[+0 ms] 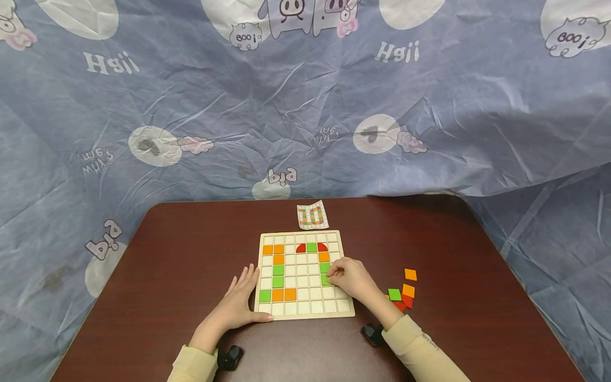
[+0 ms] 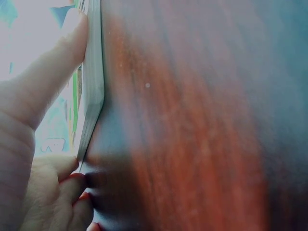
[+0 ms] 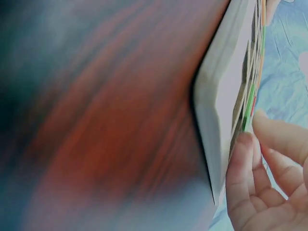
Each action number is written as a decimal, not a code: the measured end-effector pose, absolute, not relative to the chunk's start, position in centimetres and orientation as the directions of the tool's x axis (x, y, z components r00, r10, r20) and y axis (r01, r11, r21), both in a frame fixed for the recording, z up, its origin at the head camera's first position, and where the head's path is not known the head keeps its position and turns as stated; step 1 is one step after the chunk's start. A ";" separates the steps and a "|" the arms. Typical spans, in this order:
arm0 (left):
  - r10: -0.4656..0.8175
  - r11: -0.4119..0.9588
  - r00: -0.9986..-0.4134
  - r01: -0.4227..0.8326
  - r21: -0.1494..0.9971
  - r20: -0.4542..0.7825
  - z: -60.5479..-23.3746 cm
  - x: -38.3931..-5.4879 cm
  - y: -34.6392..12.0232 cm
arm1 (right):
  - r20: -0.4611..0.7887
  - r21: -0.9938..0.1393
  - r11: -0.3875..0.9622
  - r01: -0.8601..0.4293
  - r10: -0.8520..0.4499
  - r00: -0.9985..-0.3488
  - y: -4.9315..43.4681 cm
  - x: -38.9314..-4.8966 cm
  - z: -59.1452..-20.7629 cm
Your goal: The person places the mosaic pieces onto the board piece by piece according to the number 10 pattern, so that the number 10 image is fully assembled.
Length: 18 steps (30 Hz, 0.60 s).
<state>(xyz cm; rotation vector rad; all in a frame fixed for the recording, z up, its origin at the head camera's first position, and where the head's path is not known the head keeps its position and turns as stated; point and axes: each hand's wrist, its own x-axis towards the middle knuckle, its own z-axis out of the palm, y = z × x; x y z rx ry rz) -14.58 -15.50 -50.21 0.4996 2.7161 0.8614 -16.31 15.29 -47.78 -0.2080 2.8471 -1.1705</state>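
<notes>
A pale wooden grid board [image 1: 303, 317] lies on the table, holding orange, green and red tiles in some cells. My left hand [image 1: 237, 302] rests at its near left corner, fingers stretched along the left side and thumb on the front edge. On the board's right side, my right hand [image 1: 352, 277] pinches a green tile [image 1: 326, 281] with its fingertips low over a cell. Directly above that tile lies another green tile [image 1: 324, 267], then an orange one [image 1: 324, 257]. The right wrist view shows the curled fingers [image 3: 240, 149] close to the board's edge.
Loose orange, green and red tiles lie right of the board, among them an orange tile [image 1: 410, 275] and a green tile [image 1: 394, 294], partly behind the right forearm. A printed pattern card [image 1: 312, 215] lies behind the board. A patterned cloth [image 1: 305, 132] hangs behind the table [image 1: 200, 244].
</notes>
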 end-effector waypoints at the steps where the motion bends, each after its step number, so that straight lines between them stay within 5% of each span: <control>1: 0.391 0.769 -0.911 0.245 0.591 -0.130 -50.3 -14.6 -15.5 | -0.016 -0.717 0.691 -0.089 -0.144 -0.990 15.4 -16.3 -47.7; 18: 0.394 0.765 -0.911 0.252 0.592 -0.121 -50.4 -14.7 -15.6 | -0.120 -0.770 0.636 0.054 -0.061 -0.991 24.4 -15.3 -45.4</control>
